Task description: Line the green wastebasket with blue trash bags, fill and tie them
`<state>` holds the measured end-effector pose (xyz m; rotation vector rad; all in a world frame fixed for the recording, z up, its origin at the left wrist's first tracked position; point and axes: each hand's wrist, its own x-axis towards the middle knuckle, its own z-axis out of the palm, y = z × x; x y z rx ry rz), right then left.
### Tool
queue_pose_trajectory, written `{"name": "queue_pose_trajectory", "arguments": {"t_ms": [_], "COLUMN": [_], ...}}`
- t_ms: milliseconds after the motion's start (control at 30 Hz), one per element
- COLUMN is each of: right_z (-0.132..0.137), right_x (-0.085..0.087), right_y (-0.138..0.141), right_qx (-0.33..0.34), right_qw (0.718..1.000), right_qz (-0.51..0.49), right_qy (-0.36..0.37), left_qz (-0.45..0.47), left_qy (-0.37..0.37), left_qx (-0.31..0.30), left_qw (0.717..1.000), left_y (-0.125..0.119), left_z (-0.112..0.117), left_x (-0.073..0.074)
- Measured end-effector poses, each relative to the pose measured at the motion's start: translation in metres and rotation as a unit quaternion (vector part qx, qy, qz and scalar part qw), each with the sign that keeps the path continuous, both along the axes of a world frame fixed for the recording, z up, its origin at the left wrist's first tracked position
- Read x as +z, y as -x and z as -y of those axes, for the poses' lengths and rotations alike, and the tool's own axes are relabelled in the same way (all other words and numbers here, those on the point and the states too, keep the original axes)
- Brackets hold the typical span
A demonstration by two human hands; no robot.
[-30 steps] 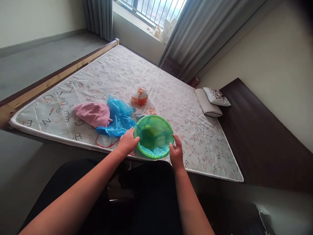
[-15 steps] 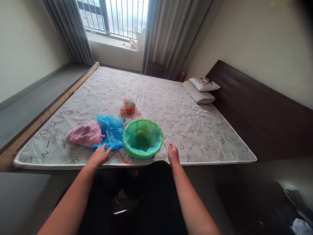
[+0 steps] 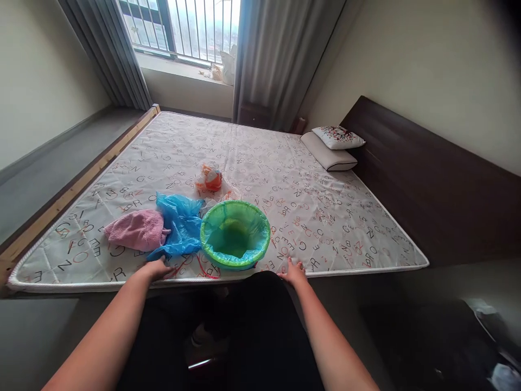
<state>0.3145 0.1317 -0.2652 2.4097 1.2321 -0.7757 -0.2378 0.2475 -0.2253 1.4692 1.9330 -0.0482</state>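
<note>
A green bin lined with a thin blue plastic bag stands on the mattress near its front edge. Left of it lies a crumpled blue plastic bag, partly beside a pink towel. My left hand is at the mattress edge by the blue bag's lower border, fingers loosely stretched and holding nothing that I can see. My right hand rests at the edge right of the bin, fingers spread and without anything in them. Red drawstrings show between the left hand and the bin.
Behind the bin, an orange-and-white plastic bundle lies on the lettered mattress. Two pillows sit by the dark headboard. A wooden bed rail runs along the left, and a barred window is at the back.
Both hands have lowered to the mattress's front edge; the right hand's curled fingers have spread. The view has shifted slightly. Bin, blue bag and towel keep their places on the mattress.
</note>
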Motion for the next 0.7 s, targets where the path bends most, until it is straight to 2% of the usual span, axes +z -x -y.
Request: {"name": "queue_pose_trajectory", "arguments": {"t_ms": [67,133,200,267,367,467,567,700], "right_z": [-0.002,-0.004,-0.004,-0.004,-0.005,-0.006,-0.006,-0.008], "right_x": [0.003,0.005,0.007,0.006,0.003,0.003,0.007,0.01], "right_y": [0.002,0.003,0.003,0.002,0.002,0.003,0.005,0.007], "right_qx": [0.019,0.032,0.041,0.044,0.036,0.026,0.03,0.036], "right_qw": [1.0,0.999,0.999,0.999,0.999,0.999,0.999,0.998], "right_qz": [0.011,0.019,0.024,0.027,0.027,0.028,0.031,0.036], "right_qy": [0.004,0.014,0.02,0.015,0.017,0.031,0.026,0.039], "left_qz": [-0.026,-0.048,-0.071,-0.071,-0.062,-0.054,-0.023,0.084], "left_qy": [0.029,0.025,-0.03,-0.091,-0.116,-0.152,-0.195,-0.255], "left_qx": [0.009,0.028,0.05,0.045,0.039,0.04,0.033,-0.001], "left_qw": [0.999,0.998,0.996,0.992,0.991,0.986,0.98,0.963], "left_y": [0.0,-0.01,-0.028,-0.05,-0.075,-0.089,-0.096,-0.093], "left_z": [-0.005,-0.005,-0.001,0.005,0.01,0.005,-0.006,-0.017], "left_x": [0.0,0.004,0.011,0.02,0.033,0.044,0.044,0.032]}}
